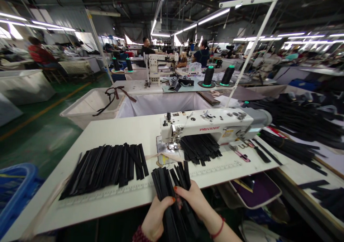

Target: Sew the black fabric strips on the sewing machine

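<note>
A row of black strips (104,168) lies on the white worktop (102,131). Next, the left hand (157,217) and the right hand (195,201) each grip part of a black bundle (172,206) (orange nails showing) at the near edge, before the sewing machine (206,125). Pink-handled scissors (242,155) lie farther right.

The white sewing table (107,131) carries a sewing machine (206,122) and black strips (107,163).

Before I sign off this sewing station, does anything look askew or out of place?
The pile of black strips has one strip slanting across its roughly parallel neighbours. Beyond the table, a dark strap straggles over the bin. No spill shows.
</note>
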### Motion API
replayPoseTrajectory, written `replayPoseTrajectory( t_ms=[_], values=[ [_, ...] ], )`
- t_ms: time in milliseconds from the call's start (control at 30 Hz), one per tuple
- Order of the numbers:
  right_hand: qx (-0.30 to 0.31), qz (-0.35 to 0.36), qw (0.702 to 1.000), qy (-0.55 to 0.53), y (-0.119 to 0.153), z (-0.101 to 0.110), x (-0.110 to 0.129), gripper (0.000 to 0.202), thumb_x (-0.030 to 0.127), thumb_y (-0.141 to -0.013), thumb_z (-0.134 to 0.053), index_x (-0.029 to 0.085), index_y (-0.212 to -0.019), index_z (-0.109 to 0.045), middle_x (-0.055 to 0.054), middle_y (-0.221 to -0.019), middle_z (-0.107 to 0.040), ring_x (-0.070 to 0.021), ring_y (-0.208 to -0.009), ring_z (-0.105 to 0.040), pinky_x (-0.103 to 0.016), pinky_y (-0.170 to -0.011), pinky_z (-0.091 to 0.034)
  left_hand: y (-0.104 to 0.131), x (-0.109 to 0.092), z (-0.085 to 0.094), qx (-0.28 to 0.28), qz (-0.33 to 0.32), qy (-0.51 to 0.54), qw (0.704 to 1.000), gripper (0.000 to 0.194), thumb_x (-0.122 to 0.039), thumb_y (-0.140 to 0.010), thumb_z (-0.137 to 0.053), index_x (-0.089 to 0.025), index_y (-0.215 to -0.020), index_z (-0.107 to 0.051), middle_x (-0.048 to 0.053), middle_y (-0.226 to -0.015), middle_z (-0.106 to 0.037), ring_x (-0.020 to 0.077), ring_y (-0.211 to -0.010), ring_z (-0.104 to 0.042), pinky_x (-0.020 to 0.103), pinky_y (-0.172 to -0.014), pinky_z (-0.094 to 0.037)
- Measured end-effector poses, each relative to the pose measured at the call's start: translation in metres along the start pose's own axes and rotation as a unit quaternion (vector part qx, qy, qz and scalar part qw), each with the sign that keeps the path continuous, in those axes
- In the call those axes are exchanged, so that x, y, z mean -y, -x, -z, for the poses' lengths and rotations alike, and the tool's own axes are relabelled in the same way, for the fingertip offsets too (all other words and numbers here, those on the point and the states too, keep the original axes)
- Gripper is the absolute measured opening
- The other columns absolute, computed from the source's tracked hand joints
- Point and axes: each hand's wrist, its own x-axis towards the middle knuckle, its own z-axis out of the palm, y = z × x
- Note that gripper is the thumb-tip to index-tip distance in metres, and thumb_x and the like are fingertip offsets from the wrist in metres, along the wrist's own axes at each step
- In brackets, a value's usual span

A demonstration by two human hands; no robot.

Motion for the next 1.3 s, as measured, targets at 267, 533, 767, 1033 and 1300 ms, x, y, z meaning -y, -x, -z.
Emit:
replayPoseTrajectory(
  t_ms=[267,533,767,1033,1300],
  values=[
    [0.008,0.029,1.0,-0.007,0.007,0.0,0.008,0.039,0.04,-0.064,-0.085,0.015,-0.093,-0.075,-0.008,-0.093,-0.077,-0.0282,-0.09,-0.07,-0.041,-0.085,-0.053,0.005,-0.004,-0.006,0.033,-0.027,-0.005,0.999,0.051,-0.022,-0.062,-0.09,-0.013,-0.107,-0.07,0.015,-0.102,-0.076,0.032,-0.094,-0.071,0.042,-0.086,-0.055],
    [-0.113,-0.017,0.981,-0.158,-0.004,0.017,0.007,0.045,0.051,-0.064,-0.081,0.012,-0.083,-0.069,-0.005,-0.066,-0.069,-0.0181,-0.058,-0.064,-0.029,-0.055,-0.051,0.002,-0.003,-0.005,-0.025,-0.007,-0.009,1.0,0.041,-0.027,-0.056,-0.093,-0.014,-0.088,-0.07,0.004,-0.067,-0.071,0.0189,-0.063,-0.065,0.031,-0.063,-0.055],
    [-0.037,0.012,0.995,-0.087,0.002,0.02,0.016,0.053,0.045,-0.061,-0.088,0.015,-0.098,-0.063,0.004,-0.055,-0.06,-0.0123,-0.047,-0.054,-0.023,-0.047,-0.042,0.001,-0.005,-0.008,0.035,-0.067,-0.095,0.993,0.041,-0.035,-0.066,-0.087,-0.012,-0.097,-0.072,0.01,-0.081,-0.075,0.0195,-0.07,-0.067,0.03,-0.068,-0.054],
    [0.038,0.023,0.999,-0.008,0.002,0.005,0.015,0.042,0.04,-0.061,-0.088,0.015,-0.089,-0.07,0.0,-0.072,-0.067,-0.0133,-0.062,-0.058,-0.025,-0.059,-0.047,0.004,-0.004,-0.014,0.042,-0.043,-0.069,0.996,0.059,-0.034,-0.057,-0.092,-0.011,-0.108,-0.072,0.016,-0.098,-0.076,0.0347,-0.095,-0.07,0.047,-0.092,-0.052],
    [-0.03,0.051,0.998,-0.002,0.005,0.019,0.005,0.031,0.037,-0.068,-0.081,0.015,-0.087,-0.073,-0.004,-0.08,-0.072,-0.0217,-0.077,-0.066,-0.033,-0.073,-0.052,0.002,0.004,-0.017,0.026,-0.026,-0.052,0.998,0.054,-0.03,-0.059,-0.089,-0.014,-0.108,-0.072,0.015,-0.101,-0.077,0.0349,-0.098,-0.07,0.047,-0.093,-0.052]
  ],
)
